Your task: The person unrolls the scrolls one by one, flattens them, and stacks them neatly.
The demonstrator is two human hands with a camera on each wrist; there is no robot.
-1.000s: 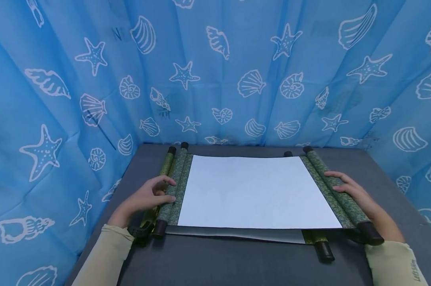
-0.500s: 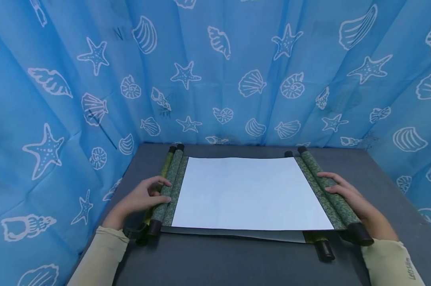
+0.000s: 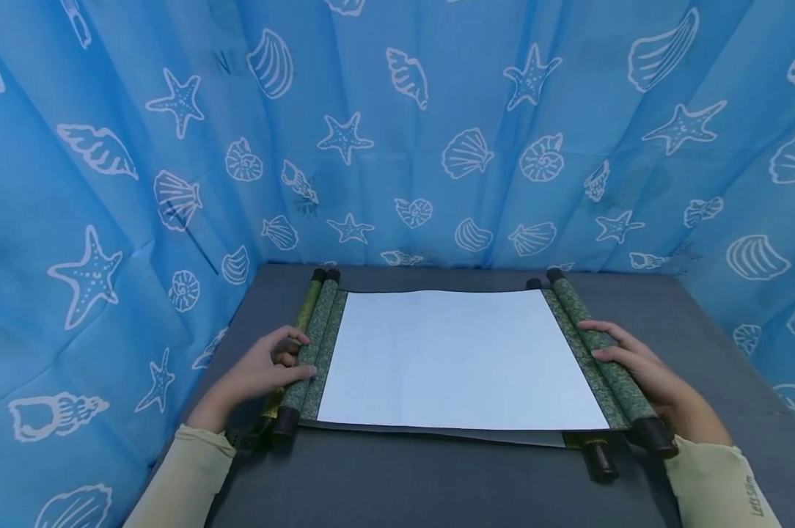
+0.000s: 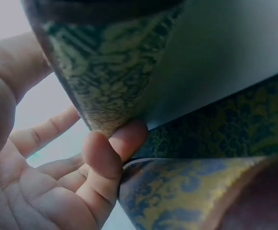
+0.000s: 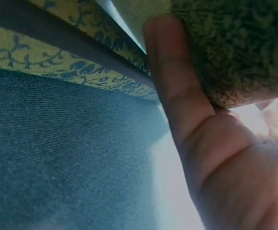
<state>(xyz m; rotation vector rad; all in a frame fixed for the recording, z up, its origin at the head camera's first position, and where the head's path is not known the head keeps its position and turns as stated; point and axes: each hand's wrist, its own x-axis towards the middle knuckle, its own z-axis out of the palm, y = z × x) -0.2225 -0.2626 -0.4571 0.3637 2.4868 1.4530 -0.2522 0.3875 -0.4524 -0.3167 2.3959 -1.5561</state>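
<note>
A scroll with green patterned borders and blank white paper (image 3: 457, 359) is spread out flat between the hands. My left hand (image 3: 259, 374) grips its left roller (image 3: 316, 323), thumb on top and fingers around the outer side. On the other side, my right hand (image 3: 648, 378) holds the right roller (image 3: 627, 396), with fingers and thumb around it. Beneath lies a second scroll with yellow-green brocade (image 3: 310, 299), mostly covered. In the left wrist view its yellow-and-blue roller (image 4: 177, 187) sits below the green one (image 4: 105, 72). The right wrist view shows its patterned border (image 5: 57, 57) under the raised green roller (image 5: 239, 52).
Both scrolls are over a grey cloth-covered table (image 3: 437, 491). The lower scroll's dark end knob (image 3: 599, 463) sticks out at the front right. A blue curtain (image 3: 397, 147) with white shells and starfish hangs behind and at the sides.
Both hands have shifted the green-bordered scroll left and slightly toward me, the right hand travelling further. Less of the lower scroll shows along the front edge.
</note>
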